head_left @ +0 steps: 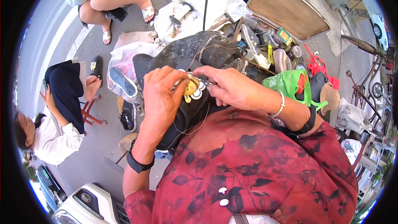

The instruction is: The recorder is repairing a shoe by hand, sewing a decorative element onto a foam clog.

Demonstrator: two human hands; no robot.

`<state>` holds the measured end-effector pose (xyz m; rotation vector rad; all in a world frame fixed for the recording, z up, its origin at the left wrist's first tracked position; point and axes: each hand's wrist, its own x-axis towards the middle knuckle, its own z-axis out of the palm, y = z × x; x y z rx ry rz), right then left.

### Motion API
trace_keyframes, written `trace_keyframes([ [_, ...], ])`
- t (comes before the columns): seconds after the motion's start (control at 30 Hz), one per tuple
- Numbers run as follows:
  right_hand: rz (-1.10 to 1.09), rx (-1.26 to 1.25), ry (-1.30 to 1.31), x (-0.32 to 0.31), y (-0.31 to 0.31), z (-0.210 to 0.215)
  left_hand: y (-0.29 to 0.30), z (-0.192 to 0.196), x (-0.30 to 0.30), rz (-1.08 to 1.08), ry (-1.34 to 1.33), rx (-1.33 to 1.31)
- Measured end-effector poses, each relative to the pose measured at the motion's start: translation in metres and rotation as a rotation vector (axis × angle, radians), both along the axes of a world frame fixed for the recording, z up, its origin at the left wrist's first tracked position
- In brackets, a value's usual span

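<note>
My left hand pinches a small yellow-and-white ornament with rounded, petal-like white edges. Close beside it, my right hand has its fingers bent and closed at the ornament's right edge. A bit of something metallic shows at those fingertips, too small to name. Brown thread loops below the ornament, and more of it arcs above my hands. Under both hands lies a black item over my lap, mostly hidden by my hands and red patterned shirt.
Dark, worn material lies just beyond my hands. Tools and small parts crowd an open case with a brown lid. A green bag stands at right. One person sits at left, another at upper left. A blue shoe rests on plastic.
</note>
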<state>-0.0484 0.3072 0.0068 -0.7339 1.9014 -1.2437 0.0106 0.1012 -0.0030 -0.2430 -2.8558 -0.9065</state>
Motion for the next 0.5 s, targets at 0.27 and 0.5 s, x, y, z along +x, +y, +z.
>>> trace_keyframes([
  [0.27, -0.006, 0.166, -0.036, -0.004, 0.000, 0.010, 0.002, -0.003, -0.007, -0.023, 0.073, -0.119],
  [0.5, 0.093, 0.292, 0.055, -0.022, -0.010, 0.014, -0.001, -0.006, -0.020, -0.017, 0.044, -0.112],
])
